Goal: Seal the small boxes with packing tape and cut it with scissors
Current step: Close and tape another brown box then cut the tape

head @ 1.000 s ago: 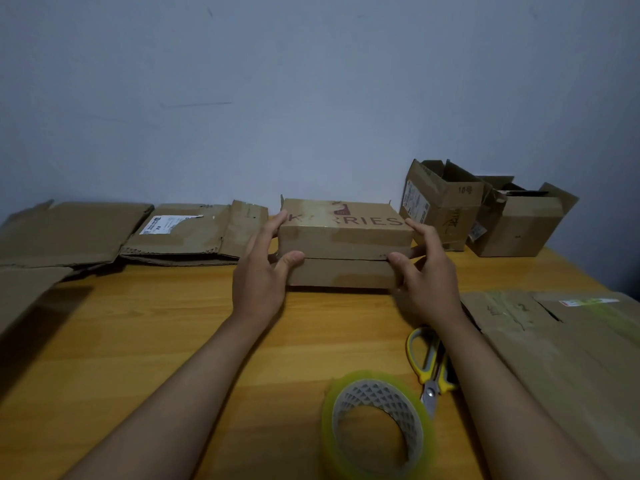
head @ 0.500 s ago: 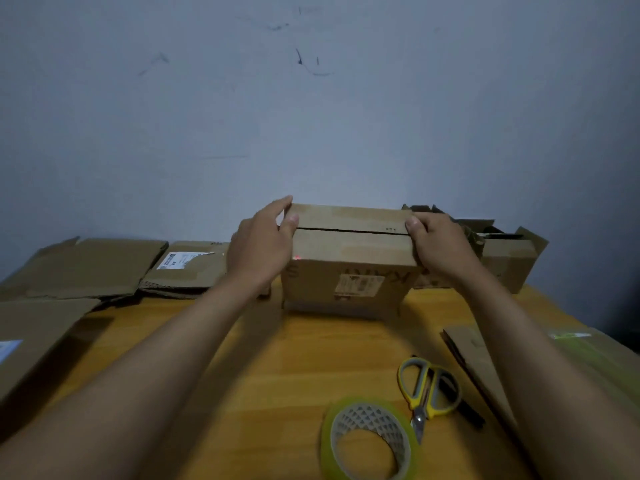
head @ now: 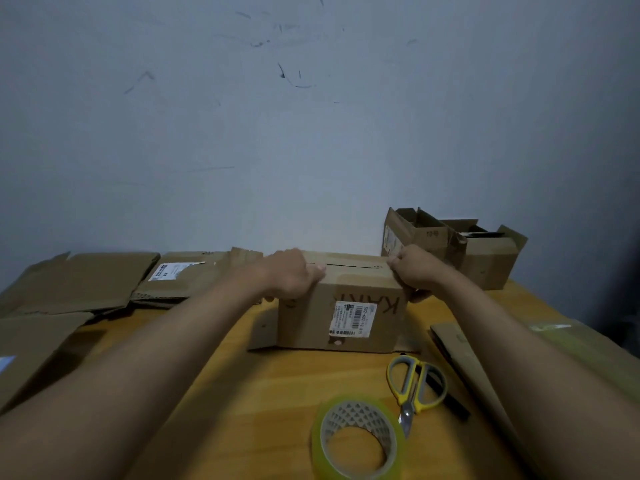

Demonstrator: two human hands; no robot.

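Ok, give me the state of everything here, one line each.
box: upright, top flaps closed, untaped
left hand: grips box's top left edge
right hand: grips box's top right edge
tape roll: flat, untouched
scissors: closed, lying on table
back boxes: open

Single head view, looking forward-down over table (head: 263, 393), wall behind.

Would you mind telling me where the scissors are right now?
In the head view, the scissors lie on the table at lower right, beside the tape roll and in front of the box.
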